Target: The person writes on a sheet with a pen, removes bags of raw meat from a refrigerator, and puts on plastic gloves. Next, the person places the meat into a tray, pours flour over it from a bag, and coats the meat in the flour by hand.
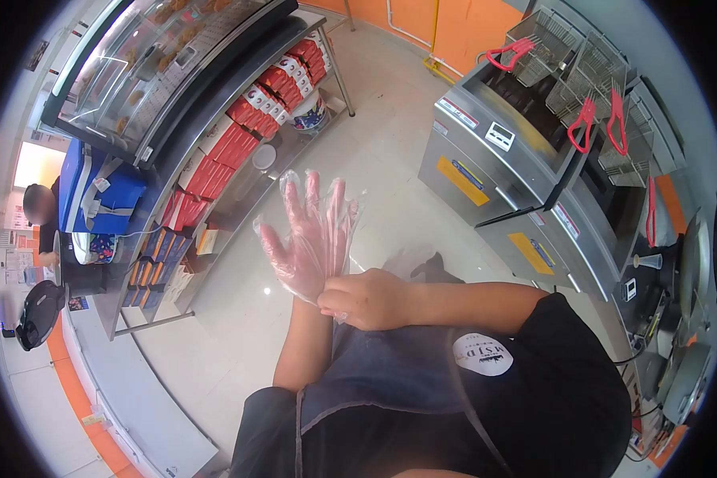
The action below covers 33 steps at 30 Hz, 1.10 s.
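Right hand (366, 299): its fingers are closed together, clamped on the cuff of the clear plastic glove (301, 253), at the left wrist.
Left hand (299, 248): it is inside this glove, raised, the fingers apart from each other and holding nothing.
Glove: it lies around the left hand, loose and wrinkled, beyond the right hand and to its left. Its long axis runs from the cuff, near the body, away to the fingertips. The right hand is at the cuff end; the glove's fingertips are apart from it.
Apron (390, 374): dark, just below both hands, with a round white badge (483, 354) at the right side.
Shelves: on the left, red and white boxes (233, 149) stand below a display case (139, 68); a blue bag (103, 191) is nearer to the left edge.
Fryers (498, 171): steel, well apart on the right, with wire baskets (538, 68) that have red handles.
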Each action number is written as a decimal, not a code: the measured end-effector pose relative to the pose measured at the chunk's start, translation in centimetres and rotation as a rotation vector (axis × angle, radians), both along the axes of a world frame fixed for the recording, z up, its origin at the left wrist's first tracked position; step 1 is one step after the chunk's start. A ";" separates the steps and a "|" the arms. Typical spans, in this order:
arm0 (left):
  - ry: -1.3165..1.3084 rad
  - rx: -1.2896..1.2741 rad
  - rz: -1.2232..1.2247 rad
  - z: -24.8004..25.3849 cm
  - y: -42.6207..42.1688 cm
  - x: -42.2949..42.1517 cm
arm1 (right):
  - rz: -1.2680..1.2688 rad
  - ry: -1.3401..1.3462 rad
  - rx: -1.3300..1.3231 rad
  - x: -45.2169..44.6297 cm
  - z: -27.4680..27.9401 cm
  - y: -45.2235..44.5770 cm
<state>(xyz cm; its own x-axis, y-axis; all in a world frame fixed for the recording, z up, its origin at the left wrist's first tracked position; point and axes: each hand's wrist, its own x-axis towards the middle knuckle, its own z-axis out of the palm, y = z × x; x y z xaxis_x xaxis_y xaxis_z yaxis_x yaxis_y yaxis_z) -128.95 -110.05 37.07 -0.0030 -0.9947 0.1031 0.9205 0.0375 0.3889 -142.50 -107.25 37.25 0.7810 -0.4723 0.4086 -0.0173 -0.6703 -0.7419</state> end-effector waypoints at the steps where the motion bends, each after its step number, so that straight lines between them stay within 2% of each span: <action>1: 0.033 -0.020 0.006 0.0 -0.1 0.0 | -0.022 -0.023 -0.018 0.1 0.1 0.0; 6: 0.104 -0.061 0.064 -0.8 -1.2 0.4 | -0.197 -0.112 -0.037 0.5 0.1 -0.1; 12: 0.075 0.148 0.189 -1.7 -1.8 -0.4 | -0.111 -0.133 0.396 0.1 -0.2 -1.1; 16: -0.049 0.100 0.130 -2.6 -2.0 -0.6 | 0.009 -0.161 0.514 -0.4 -1.2 -1.1; 21: 0.034 0.113 -0.120 -4.4 -2.9 -1.7 | 0.099 -0.162 0.600 -1.4 -1.3 -1.6; 22: -0.057 0.204 -0.109 -4.6 -2.7 -2.4 | 0.100 -0.150 0.625 -1.7 -1.7 -1.6; 25: -0.576 0.392 -0.004 -4.6 -2.9 -4.3 | 0.173 -0.030 0.716 -3.4 -3.0 -2.3; 27: -0.532 0.597 -0.001 -5.9 -3.6 -4.6 | 0.158 -0.162 0.797 -5.4 -6.4 -3.3; 28: -0.464 0.710 -0.023 -8.4 -4.1 -3.7 | 0.036 -0.195 0.884 -6.7 -8.2 -3.9; 29: -0.393 0.825 -0.044 -10.6 -4.4 -2.9 | -0.181 -0.296 1.223 -7.7 -11.6 -4.0; 30: -0.355 0.904 -0.069 -11.9 -4.4 -2.4 | -0.521 -0.220 1.432 -9.7 -15.0 -5.3; 31: -0.392 0.924 -0.090 -12.9 -4.0 -2.0 | -0.808 -0.360 1.716 -12.8 -19.9 -7.2; 32: -0.428 0.943 -0.110 -13.9 -3.4 -1.6 | -1.170 -0.557 1.679 -15.9 -24.8 -8.8; 33: -0.465 0.964 -0.129 -14.7 -2.6 -1.4 | -1.217 -0.981 1.559 -21.4 -34.9 -9.3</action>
<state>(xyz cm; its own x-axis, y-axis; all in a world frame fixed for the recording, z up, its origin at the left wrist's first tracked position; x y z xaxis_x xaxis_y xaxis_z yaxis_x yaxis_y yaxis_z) -130.35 -112.67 22.32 0.0498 -0.6454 -0.7622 0.6498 -0.5587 0.5154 -163.89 -116.52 2.37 -0.2159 -0.6769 -0.7037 0.7604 0.3355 -0.5561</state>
